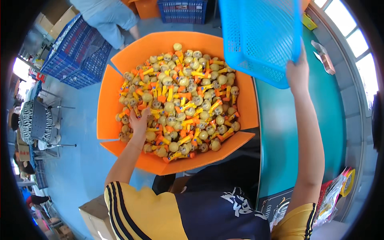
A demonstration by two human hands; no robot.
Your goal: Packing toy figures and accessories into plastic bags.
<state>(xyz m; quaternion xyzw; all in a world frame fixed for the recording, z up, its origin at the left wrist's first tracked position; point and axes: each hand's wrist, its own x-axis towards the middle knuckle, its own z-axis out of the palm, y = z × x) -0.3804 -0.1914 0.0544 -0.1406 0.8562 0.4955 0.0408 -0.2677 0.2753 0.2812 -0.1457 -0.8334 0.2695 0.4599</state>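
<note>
A big orange corrugated box (113, 96) with its flaps folded out holds a heap of small toys (182, 100), with round tan heads and yellow-and-orange bodies or handles. At the heap's left side my left hand (139, 119) reaches in, its fingers apart and touching the toys. Some fingertips are hidden among them. My right hand (298, 74) grips the rim of a light-blue plastic basket (260, 40), which is held up and tilted over the box's far right corner. No toys show inside the basket.
A green-topped table (300, 132) runs along the right, with a small brown carton piece (327, 64) on it. Blue crates (76, 52) stand at the far left beside another person (108, 20). A chair (38, 120) with a zebra-pattern cover is at left.
</note>
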